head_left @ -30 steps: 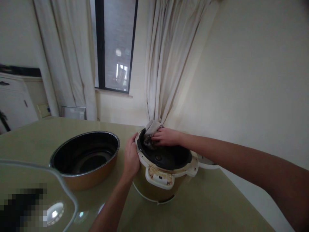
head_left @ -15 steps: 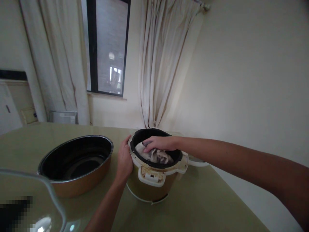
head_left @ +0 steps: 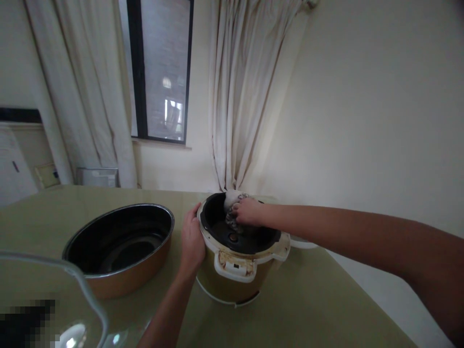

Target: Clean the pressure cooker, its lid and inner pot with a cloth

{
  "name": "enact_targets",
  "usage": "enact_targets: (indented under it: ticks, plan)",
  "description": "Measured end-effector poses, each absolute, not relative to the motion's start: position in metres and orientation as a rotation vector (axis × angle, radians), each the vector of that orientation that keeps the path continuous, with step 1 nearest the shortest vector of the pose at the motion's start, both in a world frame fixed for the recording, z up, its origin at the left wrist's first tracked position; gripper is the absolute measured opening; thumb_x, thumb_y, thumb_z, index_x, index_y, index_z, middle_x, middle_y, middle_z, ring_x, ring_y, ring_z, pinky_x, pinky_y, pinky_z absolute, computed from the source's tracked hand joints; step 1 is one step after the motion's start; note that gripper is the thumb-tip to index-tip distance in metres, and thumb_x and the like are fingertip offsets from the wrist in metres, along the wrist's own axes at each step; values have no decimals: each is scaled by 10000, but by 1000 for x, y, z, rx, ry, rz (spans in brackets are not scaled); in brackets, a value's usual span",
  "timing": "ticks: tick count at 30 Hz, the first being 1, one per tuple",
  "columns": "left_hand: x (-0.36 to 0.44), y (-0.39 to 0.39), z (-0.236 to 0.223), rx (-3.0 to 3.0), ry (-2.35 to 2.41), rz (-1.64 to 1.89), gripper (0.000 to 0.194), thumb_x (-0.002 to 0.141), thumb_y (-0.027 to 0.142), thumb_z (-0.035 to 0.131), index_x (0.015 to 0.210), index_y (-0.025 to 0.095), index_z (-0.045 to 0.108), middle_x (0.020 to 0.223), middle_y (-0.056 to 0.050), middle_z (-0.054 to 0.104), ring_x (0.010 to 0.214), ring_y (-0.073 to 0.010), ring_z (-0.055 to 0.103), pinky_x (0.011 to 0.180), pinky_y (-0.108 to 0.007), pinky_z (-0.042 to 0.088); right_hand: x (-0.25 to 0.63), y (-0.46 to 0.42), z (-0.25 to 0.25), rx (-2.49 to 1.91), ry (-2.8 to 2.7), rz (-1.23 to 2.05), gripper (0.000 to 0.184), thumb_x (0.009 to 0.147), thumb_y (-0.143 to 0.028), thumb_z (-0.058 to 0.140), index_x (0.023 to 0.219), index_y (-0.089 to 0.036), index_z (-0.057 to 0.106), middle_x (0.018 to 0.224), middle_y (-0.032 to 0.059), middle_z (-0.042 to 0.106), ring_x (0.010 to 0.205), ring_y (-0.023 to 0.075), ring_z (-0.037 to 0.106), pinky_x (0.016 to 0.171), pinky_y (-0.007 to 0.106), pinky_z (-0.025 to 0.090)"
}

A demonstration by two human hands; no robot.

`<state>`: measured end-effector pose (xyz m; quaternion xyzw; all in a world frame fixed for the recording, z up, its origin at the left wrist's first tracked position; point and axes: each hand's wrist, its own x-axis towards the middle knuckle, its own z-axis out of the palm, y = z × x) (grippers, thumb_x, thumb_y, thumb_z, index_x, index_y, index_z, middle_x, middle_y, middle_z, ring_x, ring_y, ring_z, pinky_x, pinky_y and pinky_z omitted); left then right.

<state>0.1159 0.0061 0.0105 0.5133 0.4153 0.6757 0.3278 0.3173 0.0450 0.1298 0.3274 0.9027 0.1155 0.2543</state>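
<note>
While the left forearm (head_left: 176, 297) slants up from the bottom edge, just right of a grey-rimmed glass lid (head_left: 92, 299), the left hand (head_left: 192, 240) lies against the side of an electric cooker housing (head_left: 228, 289), unclenched, its fingers stretched up to the rim to steady contact. The right arm (head_left: 348, 232) comes in nearly level from the right edge, and the right hand (head_left: 249, 211) dips past the rim, fingers bent around a bunched cloth (head_left: 232, 201) at the far inner wall. Hand and wrist block part of the dark interior. To the left, apart from the housing, stands a black-lined, copper-sided cooking pot (head_left: 126, 281). A white-edged object (head_left: 304, 244) shows behind the housing, partly hidden by the arm. Beyond the green tabletop (head_left: 311, 299) hang pale curtains (head_left: 239, 87) beside a dark-framed window (head_left: 165, 72).
</note>
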Motion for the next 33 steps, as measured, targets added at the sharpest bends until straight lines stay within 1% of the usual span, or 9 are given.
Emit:
enact_targets:
  ticks: [6, 10, 13, 16, 19, 21, 24, 27, 33]
  plan:
    - [116, 8, 11, 1311, 1090, 1776, 475, 1030, 402, 455, 1407, 185, 644, 1451, -129, 666, 1379, -287, 583, 1235, -477, 395, 288, 77, 128, -305, 2111, 1110, 611, 1004, -73, 374, 1566, -249, 539, 1644, 50, 538, 1444, 219, 518, 999, 363, 489]
    - [115, 12, 7, 1309, 1048, 1764, 497, 1034, 439, 466, 1431, 187, 628, 1473, -124, 656, 1388, -286, 583, 1242, -475, 390, 300, 79, 127, -1, 2400, 905, 417, 1081, -180, 410, 1349, -251, 721, 1524, 60, 649, 1387, 223, 571, 1062, 376, 475]
    - [114, 14, 5, 1327, 1061, 1738, 503, 1031, 424, 470, 1437, 171, 624, 1479, -136, 653, 1393, -291, 582, 1254, -487, 378, 320, 63, 127, 364, 2473, 871, 318, 1062, -231, 518, 1269, -221, 759, 1381, 124, 720, 1258, 286, 653, 969, 422, 524]
    - [113, 14, 4, 1356, 1080, 1730, 508, 1042, 415, 463, 1466, 177, 611, 1488, -133, 654, 1407, -291, 575, 1263, -497, 374, 329, 44, 128, 866, 2465, 559, 321, 928, -235, 708, 1242, -205, 770, 1295, 147, 745, 1195, 311, 681, 926, 413, 540]
    - [112, 13, 4, 1358, 1072, 1722, 508, 1042, 424, 488, 1477, 192, 609, 1487, -125, 660, 1416, -289, 575, 1262, -493, 385, 323, 32, 126, 1202, 2322, 275, 243, 762, -212, 822, 1002, -181, 814, 1050, 150, 793, 1045, 327, 729, 897, 427, 556]
    - [112, 14, 4, 1362, 1082, 1718, 508, 1039, 423, 499, 1475, 187, 612, 1491, -128, 656, 1420, -292, 573, 1268, -495, 378, 316, 30, 124, 1318, 2220, 111, 100, 716, -217, 835, 800, -186, 789, 854, 127, 776, 915, 321, 745, 858, 438, 568]
    - [112, 14, 3, 1372, 1093, 1715, 507, 1042, 413, 486, 1475, 181, 615, 1500, -131, 649, 1421, -293, 573, 1276, -498, 364, 306, 33, 125, 1391, 2138, -188, 124, 726, -242, 815, 652, -206, 722, 684, 67, 710, 782, 276, 730, 791, 403, 578]
    - [113, 14, 4, 1381, 1097, 1724, 503, 1040, 400, 474, 1464, 173, 621, 1496, -134, 649, 1411, -294, 576, 1269, -495, 371, 295, 34, 132, 1376, 2145, -509, 150, 796, -269, 747, 666, -205, 708, 698, 24, 708, 733, 216, 703, 735, 335, 571]
    - [115, 12, 6, 1335, 1078, 1750, 526, 1041, 402, 421, 1469, 155, 599, 1463, -149, 657, 1374, -296, 592, 1239, -509, 397, 278, 29, 142, 1575, 2293, -1780, 160, 723, -258, 759, 858, -194, 700, 864, -29, 727, 792, 147, 665, 740, 253, 531]
